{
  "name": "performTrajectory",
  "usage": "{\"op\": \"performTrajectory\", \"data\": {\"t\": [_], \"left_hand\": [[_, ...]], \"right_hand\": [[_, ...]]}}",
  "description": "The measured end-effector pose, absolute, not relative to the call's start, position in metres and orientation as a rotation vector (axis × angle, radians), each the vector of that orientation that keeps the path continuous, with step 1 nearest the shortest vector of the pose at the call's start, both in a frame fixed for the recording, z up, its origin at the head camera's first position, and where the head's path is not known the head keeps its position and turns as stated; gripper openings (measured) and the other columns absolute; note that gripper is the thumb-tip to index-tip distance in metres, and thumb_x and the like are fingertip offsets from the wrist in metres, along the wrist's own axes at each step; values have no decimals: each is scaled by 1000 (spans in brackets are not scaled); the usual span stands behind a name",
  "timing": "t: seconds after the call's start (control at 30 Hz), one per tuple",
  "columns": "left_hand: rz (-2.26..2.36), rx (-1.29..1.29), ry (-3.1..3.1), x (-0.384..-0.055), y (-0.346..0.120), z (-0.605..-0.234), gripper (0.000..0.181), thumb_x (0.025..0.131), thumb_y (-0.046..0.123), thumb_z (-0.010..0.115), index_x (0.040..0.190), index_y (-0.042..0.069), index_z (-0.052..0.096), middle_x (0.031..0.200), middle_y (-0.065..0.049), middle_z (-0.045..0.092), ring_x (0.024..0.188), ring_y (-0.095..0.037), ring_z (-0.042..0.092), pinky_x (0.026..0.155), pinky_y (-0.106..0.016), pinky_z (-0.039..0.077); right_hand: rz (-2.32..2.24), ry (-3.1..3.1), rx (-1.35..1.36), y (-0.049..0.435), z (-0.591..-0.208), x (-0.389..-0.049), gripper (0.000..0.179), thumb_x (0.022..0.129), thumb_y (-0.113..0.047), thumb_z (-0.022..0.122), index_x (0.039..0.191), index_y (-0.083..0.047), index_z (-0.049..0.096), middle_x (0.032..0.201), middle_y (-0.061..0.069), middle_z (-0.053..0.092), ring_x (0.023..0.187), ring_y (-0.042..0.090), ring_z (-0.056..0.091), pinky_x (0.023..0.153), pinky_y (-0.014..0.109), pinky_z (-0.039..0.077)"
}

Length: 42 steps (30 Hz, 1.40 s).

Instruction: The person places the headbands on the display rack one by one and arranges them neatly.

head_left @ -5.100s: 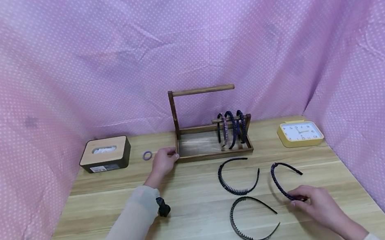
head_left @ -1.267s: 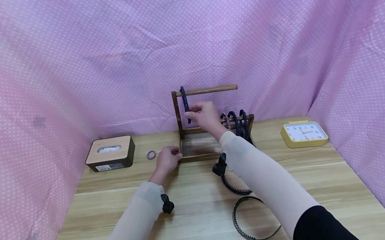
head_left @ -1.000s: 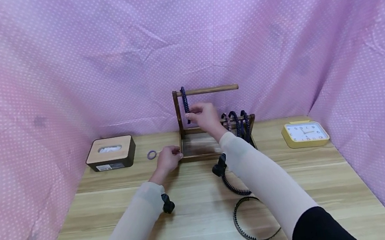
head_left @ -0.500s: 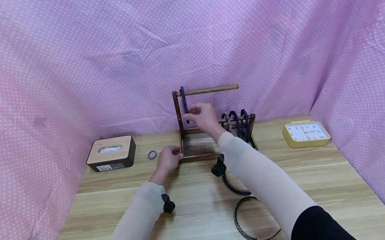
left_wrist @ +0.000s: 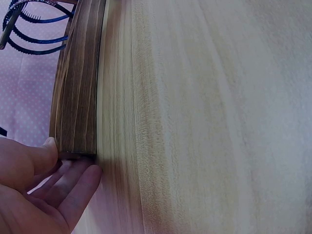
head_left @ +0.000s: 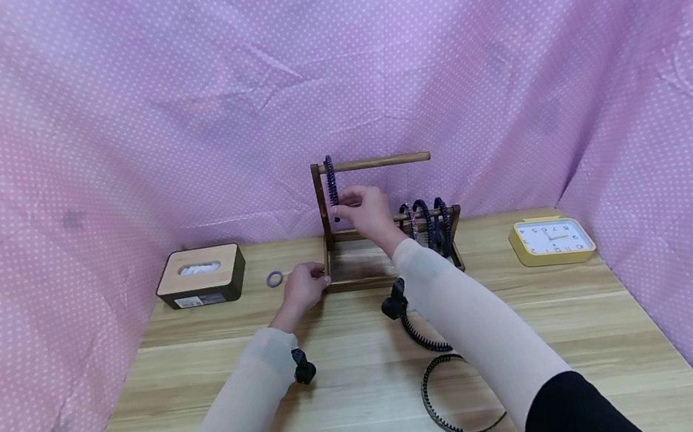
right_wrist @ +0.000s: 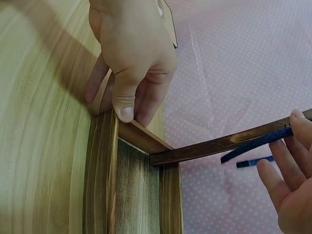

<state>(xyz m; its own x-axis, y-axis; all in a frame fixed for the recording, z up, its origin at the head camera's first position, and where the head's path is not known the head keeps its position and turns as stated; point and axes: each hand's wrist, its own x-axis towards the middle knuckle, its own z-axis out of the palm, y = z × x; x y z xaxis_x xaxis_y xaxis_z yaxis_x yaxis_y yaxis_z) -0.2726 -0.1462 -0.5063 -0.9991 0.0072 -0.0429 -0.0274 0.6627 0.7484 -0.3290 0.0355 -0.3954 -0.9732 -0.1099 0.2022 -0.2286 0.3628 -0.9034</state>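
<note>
My right hand [head_left: 369, 211] pinches a dark beaded headband [head_left: 331, 184] between thumb and fingers; it hangs over the upper bar [head_left: 385, 161] of a brown wooden rack, close to the upright post [head_left: 321, 201]. In the right wrist view two dark ends of this headband [right_wrist: 258, 144] show beside the post. My left hand [head_left: 303, 286] holds the rack's front left corner, thumb on the tray wall [left_wrist: 80, 97] and fingers at its end. Several dark headbands [head_left: 445, 224] hang on the lower bar at the rack's right, partly behind my right wrist.
Two toothed black headbands lie on the table [head_left: 349, 410]: one [head_left: 424, 342] mostly under my right forearm, another [head_left: 431, 409] nearer the front. A purple ring [head_left: 274, 279] and a tissue box [head_left: 201, 276] are at left. At right stands a yellow clock [head_left: 552, 241].
My right hand has carried the headband from the right front of the table up and left onto the upper bar. Over the last second both hands have barely moved; the left kept its hold.
</note>
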Motion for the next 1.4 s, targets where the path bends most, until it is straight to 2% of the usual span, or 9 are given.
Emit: {"op": "performTrajectory", "data": {"t": [0.33,0.53,0.83,1.0,1.23,1.4], "left_hand": [[1273,-18,2822,-272,-145,-507,32,97,12,69,127,0,70,111,-14,74,103,-28,68,91,-43,54],[1277,-39,2814,-272,-144,-507,33,98,11,69,128,0,69,112,-14,73,104,-28,67,91,-42,54],[1278,-48,2809,-271,-143,-507,33,97,11,69,129,-1,69,114,-15,74,106,-29,68,95,-43,55],[1270,-57,2820,-270,-144,-506,33,97,11,70,128,0,69,114,-14,74,106,-28,69,94,-43,55],[1276,-66,2794,-273,-144,-507,34,98,11,68,131,0,67,118,-15,73,109,-29,67,96,-43,54],[1288,-61,2790,-275,-145,-508,35,98,10,69,131,-1,67,119,-15,73,110,-30,68,98,-44,53]], "right_hand": [[1723,-2487,325,38,-395,-326,33,86,-21,85,115,-7,74,110,11,77,104,24,72,90,38,59],[1742,-2499,322,43,-393,-324,38,86,-25,85,118,-9,74,113,9,76,106,22,71,92,37,58],[1737,-2519,383,76,-383,-314,35,92,-22,79,124,-10,72,119,6,74,111,23,69,97,40,55],[1676,-2510,483,107,-374,-300,32,91,-22,80,120,-10,74,119,9,74,108,23,70,94,38,57],[1556,-2580,504,157,-373,-268,35,89,-28,82,118,-11,75,118,10,75,98,16,70,85,22,56],[1434,-2706,600,188,-389,-238,34,88,-27,82,117,-11,75,111,7,76,94,18,71,81,23,58]]}}
